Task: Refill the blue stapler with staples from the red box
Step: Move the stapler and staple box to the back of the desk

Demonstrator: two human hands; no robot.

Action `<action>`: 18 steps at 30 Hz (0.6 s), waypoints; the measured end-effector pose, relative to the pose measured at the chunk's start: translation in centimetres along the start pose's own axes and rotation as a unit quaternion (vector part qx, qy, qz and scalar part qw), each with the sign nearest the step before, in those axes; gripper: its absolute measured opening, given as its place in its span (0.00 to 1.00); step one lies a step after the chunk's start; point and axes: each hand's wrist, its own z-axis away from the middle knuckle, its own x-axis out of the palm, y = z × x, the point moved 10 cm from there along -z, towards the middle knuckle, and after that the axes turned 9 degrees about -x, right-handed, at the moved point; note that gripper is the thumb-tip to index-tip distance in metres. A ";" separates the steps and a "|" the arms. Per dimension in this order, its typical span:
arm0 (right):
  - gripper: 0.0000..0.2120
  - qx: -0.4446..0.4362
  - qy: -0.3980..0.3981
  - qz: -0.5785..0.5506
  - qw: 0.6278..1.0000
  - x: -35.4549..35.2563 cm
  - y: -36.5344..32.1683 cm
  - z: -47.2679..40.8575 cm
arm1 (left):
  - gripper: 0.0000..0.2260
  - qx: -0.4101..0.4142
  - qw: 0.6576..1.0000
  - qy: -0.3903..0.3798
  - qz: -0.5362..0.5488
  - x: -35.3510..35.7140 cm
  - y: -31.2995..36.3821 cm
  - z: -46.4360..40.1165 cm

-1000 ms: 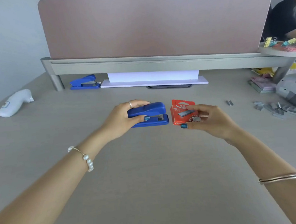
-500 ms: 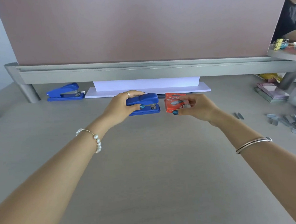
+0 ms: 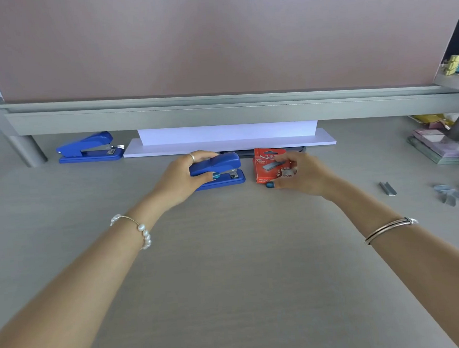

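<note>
A blue stapler rests closed on the grey desk near the far middle. My left hand wraps its rear end, thumb on the near side and fingers over the top. Just to its right stands the red box of staples, tilted up on its edge. My right hand grips the box from the right, thumb under its lower edge and fingers across its front. The box looks closed.
A second blue stapler sits at the back left beside a white paper stack. A pink partition on a grey rail walls the far edge. Loose staple strips and notepads lie at right.
The view has shifted closer to the partition. Both hands have carried the stapler and the red box away from me, toward the white paper stack, with the same grips.
</note>
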 end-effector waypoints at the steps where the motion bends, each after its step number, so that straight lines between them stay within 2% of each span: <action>1: 0.32 -0.001 0.000 0.001 1.000 0.0 -0.2 0.1 | 0.15 0.000 1.000 -0.001 -0.002 0.0 0.0 0.0; 7: 0.31 -0.003 -0.010 0.017 1.000 0.2 -0.4 0.3 | 0.15 0.003 1.000 -0.005 -0.020 -0.2 0.6 0.4; 12: 0.32 -0.003 -0.036 0.060 0.998 0.6 -1.1 0.9 | 0.19 0.014 0.997 0.020 -0.075 -0.3 1.1 1.0; 15: 0.32 -0.003 0.002 0.044 0.999 -0.7 -2.1 2.5 | 0.22 0.015 0.995 0.041 -0.088 -0.8 1.7 1.8; 18: 0.28 -0.019 0.080 -0.015 0.996 -3.6 -4.3 5.4 | 0.21 0.039 0.994 0.071 -0.076 -2.3 4.2 3.4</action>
